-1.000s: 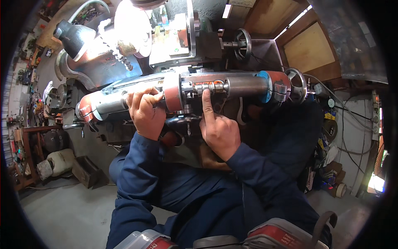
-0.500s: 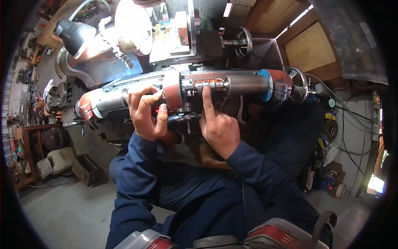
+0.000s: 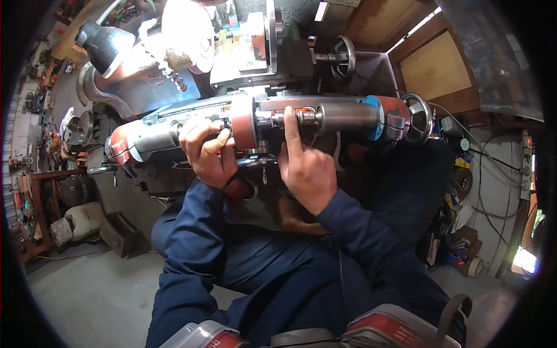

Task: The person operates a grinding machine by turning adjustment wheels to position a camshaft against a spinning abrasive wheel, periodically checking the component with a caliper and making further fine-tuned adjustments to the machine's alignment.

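Observation:
A long machine assembly with a red central housing [image 3: 242, 124] spans the view, with steel cylinders [image 3: 347, 117] either side and a handwheel [image 3: 419, 119] at the right end. Just left of the housing, my left hand [image 3: 207, 152] is closed, fingertips on a small part at the shaft that I cannot make out. My right hand [image 3: 307, 168] reaches its index finger onto the small ringed steel shaft [image 3: 303, 117] right of the housing, other fingers curled, holding nothing. A dark handwheel [image 3: 258, 163] lies between my hands, below the housing.
A lathe-like machine carriage [image 3: 249, 69] stands behind the assembly, with a bright lamp [image 3: 107, 46] at upper left. A second handwheel [image 3: 343, 58] is at the back. A pale gas cylinder [image 3: 81, 223] and metal box [image 3: 119, 235] sit on the floor at left; cables hang at right.
The assembly and both hands appear slightly higher in the view. My left hand's fingers have shifted at the shaft; my right index fingertip has moved up onto the ringed shaft.

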Demonstrator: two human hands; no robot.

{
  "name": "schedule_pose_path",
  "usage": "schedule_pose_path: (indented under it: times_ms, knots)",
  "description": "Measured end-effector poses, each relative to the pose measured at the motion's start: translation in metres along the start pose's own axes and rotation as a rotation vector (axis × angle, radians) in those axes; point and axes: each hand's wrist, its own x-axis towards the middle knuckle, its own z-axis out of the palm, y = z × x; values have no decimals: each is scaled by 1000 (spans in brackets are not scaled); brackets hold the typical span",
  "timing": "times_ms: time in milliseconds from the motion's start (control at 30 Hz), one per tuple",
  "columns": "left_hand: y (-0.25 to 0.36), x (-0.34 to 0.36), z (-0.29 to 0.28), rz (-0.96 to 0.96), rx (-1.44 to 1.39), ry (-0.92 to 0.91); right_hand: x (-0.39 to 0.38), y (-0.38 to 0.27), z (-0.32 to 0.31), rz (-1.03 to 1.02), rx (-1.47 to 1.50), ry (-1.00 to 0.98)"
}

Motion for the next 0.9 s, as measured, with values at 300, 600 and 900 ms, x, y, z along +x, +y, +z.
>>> schedule_pose_path:
  times_ms: [300,600,900]
  knots:
    - [-13,-24,10,106,155,69,14,-4,-11,9,44,-14]
    - [-27,-19,15,255,244,61,18,-5,-15,-6,-5,-36]
    - [-10,20,-3,154,166,-90,19,0,-12,15,43,-16]
